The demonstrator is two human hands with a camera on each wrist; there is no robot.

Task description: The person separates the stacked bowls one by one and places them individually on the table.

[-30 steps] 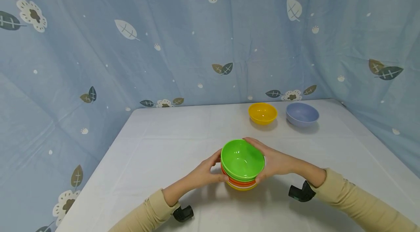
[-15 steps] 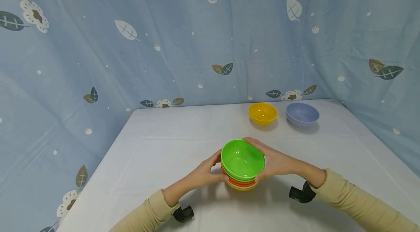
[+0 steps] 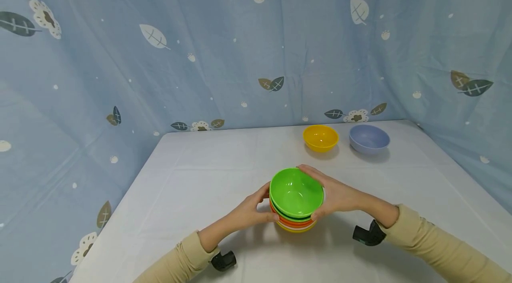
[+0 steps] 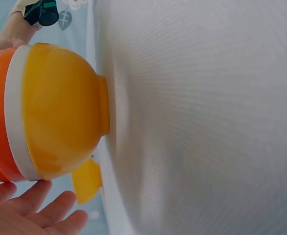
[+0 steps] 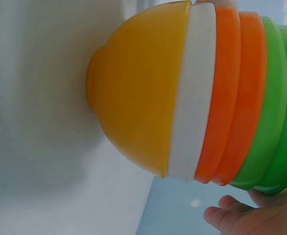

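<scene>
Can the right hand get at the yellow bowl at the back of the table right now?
Probably not while busy: the right hand grips the top green bowl. Once free, likely yes; only tabletop shows between it and the back yellow bowl.

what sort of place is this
Likely an indoor spot set up for recording: a patterned blue curtain hangs behind, a white-covered table stands before it, and two black wrist-worn devices are in view.
</scene>
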